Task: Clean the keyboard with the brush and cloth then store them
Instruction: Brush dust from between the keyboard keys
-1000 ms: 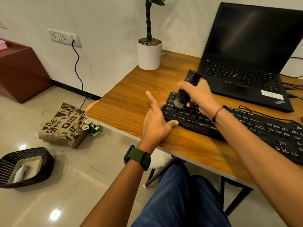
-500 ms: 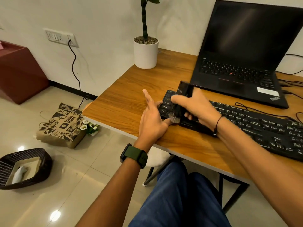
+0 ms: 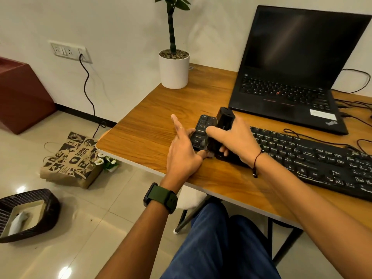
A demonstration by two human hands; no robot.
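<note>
head view looks down on a wooden table (image 3: 145, 135) where a black keyboard (image 3: 314, 158) lies with its long axis running from the near left corner away to the right, in front of an open laptop (image 3: 291, 77). the right hand (image 3: 233, 137) has its grip closed around the black brush (image 3: 223, 125), held nearly upright with the handle top pointing away toward the laptop and the bristle end down at the keyboard's left end, near its front edge. the bristles themselves are mostly hidden behind the fingers, so i cannot tell exactly which keys they touch. the left hand (image 3: 183, 150) holds nothing; its grip is loose, fingers stretched flat on the table and thumb touching the left edge of the keyboard, steadying it.

the relation that matters: the brush sits at the extreme left end, so almost the whole uncleaned length of keys lies to the right of the grip, along the keyboard's long axis. judging from this, the brushing step is in hand and the sweep would need to travel rightward, away from the bracing hand. the right hand is the nearer one for that run.

no cloth can be made out on the table. a dark basket (image 3: 28, 216) on the floor, well apart to the left, holds something white that may be it.
</note>
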